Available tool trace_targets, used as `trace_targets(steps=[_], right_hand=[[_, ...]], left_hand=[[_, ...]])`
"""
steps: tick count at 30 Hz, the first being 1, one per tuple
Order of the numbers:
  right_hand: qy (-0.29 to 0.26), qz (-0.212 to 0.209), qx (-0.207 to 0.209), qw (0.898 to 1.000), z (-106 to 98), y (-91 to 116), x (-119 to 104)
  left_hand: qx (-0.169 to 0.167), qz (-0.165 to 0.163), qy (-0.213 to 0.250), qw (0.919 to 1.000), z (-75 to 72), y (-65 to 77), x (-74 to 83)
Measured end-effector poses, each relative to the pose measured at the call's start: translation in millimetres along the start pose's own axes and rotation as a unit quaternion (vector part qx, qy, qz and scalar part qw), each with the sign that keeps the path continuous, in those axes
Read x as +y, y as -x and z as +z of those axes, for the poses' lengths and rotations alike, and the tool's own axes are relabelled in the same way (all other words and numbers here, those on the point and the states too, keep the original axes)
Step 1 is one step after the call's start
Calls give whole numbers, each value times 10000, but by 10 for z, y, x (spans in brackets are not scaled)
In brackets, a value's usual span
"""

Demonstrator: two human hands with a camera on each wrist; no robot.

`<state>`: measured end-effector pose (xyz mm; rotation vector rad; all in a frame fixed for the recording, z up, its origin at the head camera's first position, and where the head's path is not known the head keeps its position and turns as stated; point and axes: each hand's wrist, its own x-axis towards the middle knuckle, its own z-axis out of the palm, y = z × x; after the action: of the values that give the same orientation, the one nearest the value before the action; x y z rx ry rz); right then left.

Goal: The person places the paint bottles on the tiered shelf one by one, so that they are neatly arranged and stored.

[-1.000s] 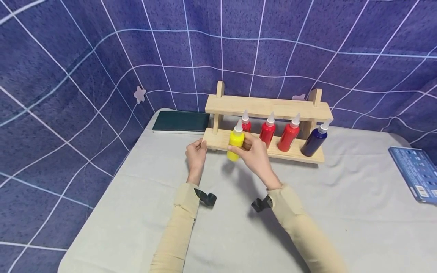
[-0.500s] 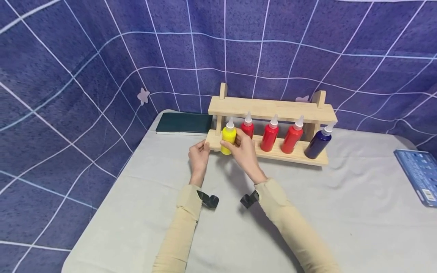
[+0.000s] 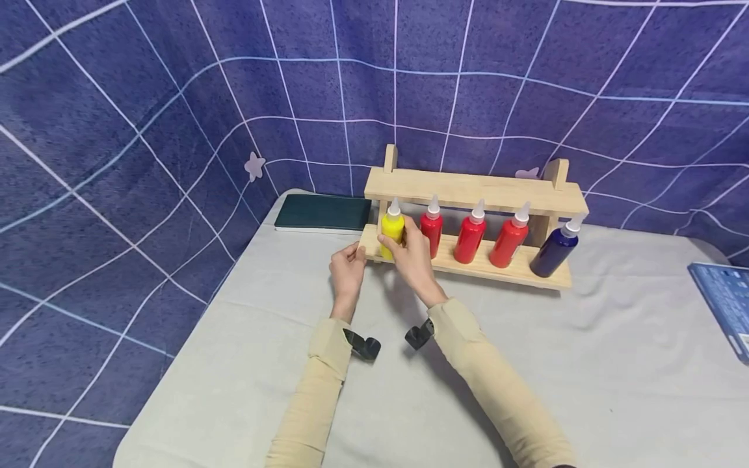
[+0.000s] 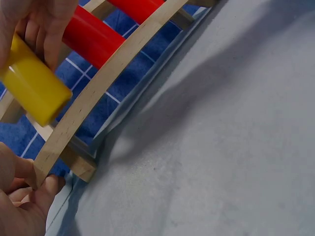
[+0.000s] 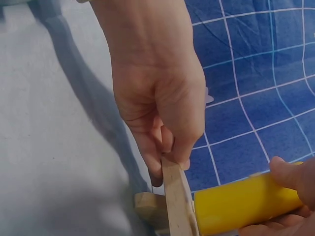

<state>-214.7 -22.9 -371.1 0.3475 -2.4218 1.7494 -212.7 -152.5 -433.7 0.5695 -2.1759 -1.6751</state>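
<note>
My right hand (image 3: 414,257) grips a yellow squeeze bottle (image 3: 392,229) with a white nozzle, upright at the left end of the lower shelf. In the right wrist view the bottle's base is right at the board. My left hand (image 3: 348,270) pinches the left end of the wooden two-tier rack (image 3: 468,188) between thumb and fingers, as the left wrist view also shows. Right of the yellow bottle stand three red bottles (image 3: 470,239) in a row on the lower board. A dark blue bottle (image 3: 554,250) leans to the right at the far end.
A dark green book (image 3: 323,212) lies left of the rack. On the right edge of the white-covered table (image 3: 234,390) is a blue printed item (image 3: 722,305). A purple gridded curtain (image 3: 304,91) hangs behind and to the left.
My right hand has carried the yellow bottle left and back, from in front of the rack to the lower shelf's left end. The left hand keeps its pinch on the rack.
</note>
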Motion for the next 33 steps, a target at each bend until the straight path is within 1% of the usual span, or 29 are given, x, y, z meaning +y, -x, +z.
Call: trace_targets(steps=[11, 21, 25, 28, 33], right_hand=[[125, 85, 135, 9998, 13, -47, 66], [259, 79, -26, 9996, 0, -119, 27], [332, 77, -171, 9993, 0, -139, 25], [358, 73, -245, 9990, -8, -137, -2], [239, -157, -199, 9994, -42, -118, -118]], left_hand=[[-105, 25, 49, 9999, 40, 57, 15], [-55, 100, -21, 9999, 48, 38, 52], [-36, 54, -63, 10000, 38, 23, 36], [-57, -9, -37, 10000, 29, 15, 12], [-30, -3, -37, 10000, 17, 6, -6]])
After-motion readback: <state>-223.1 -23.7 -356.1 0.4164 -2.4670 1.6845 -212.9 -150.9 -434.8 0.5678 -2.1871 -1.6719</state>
